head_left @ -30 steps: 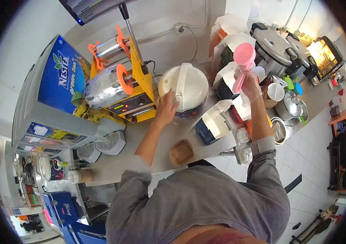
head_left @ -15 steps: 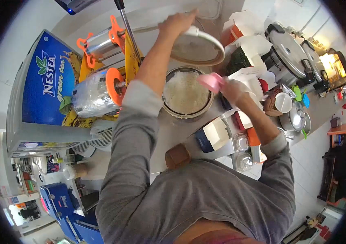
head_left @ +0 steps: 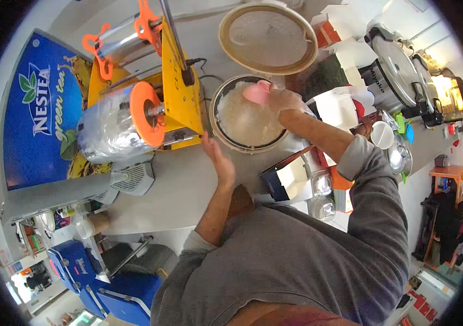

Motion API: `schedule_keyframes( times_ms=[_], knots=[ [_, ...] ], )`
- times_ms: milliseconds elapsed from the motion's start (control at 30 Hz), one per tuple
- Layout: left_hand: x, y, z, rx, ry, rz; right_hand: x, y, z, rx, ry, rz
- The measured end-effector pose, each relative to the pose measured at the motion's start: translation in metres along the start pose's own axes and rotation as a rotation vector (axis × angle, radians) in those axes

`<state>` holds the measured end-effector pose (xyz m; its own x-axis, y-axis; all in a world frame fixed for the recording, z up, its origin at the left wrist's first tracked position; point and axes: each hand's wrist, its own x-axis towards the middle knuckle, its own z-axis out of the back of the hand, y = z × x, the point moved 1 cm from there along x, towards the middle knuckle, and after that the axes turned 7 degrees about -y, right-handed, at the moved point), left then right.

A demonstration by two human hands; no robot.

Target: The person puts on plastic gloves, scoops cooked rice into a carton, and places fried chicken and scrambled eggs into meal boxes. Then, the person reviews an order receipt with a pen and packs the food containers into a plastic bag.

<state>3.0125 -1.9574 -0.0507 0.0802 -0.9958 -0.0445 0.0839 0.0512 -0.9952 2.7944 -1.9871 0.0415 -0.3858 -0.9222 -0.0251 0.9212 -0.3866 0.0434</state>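
Note:
A rice cooker (head_left: 212, 124) full of white rice (head_left: 245, 122) stands on the counter, its round lid (head_left: 268, 41) tipped up behind it. My right hand (head_left: 290, 103), in what looks like a clear plastic glove, is closed around a pink scoop (head_left: 257, 93). The scoop is over the far side of the rice; whether it touches the grains I cannot tell. My left hand (head_left: 219, 160) is empty and flat, fingers stretched, near the cooker's front left edge. Close by my right forearm is an open box with a dark blue outside (head_left: 291, 179).
On the left are a sealing machine (head_left: 179, 103) with orange discs and a blue drink dispenser (head_left: 41, 108). More open cartons (head_left: 337, 106) and a large cooker (head_left: 392, 70) stand to the right. Clear plastic containers (head_left: 322, 208) sit near the front edge.
My left hand has come off the raised lid and moved down in front of the cooker. My right hand has carried the pink scoop left, over the rice.

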Motion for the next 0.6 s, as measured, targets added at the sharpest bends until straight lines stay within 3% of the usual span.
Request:
schedule_keyframes(
  times_ms=[67, 167, 200, 333, 600],
  knots=[
    [-0.011, 0.021, 0.006, -0.356, 0.078, 0.481, 0.016, 0.007, -0.034, 0.035, -0.031, 0.251],
    [-0.012, 0.024, -0.008, -0.544, 0.186, 0.543, 0.08, 0.01, -0.116, 0.353, 0.083, 0.853],
    [-0.011, 0.026, -0.008, -0.546, 0.198, 0.507, 0.083, 0.012, -0.117, 0.427, 0.187, 0.944],
    [-0.01, 0.029, 0.002, -0.515, 0.295, 0.496, 0.061, 0.003, -0.109, 0.351, 0.604, 0.634],
    [-0.007, 0.027, -0.004, -0.523, 0.325, 0.514, 0.058, -0.019, -0.124, 0.216, 1.0, 0.155]
  ],
)
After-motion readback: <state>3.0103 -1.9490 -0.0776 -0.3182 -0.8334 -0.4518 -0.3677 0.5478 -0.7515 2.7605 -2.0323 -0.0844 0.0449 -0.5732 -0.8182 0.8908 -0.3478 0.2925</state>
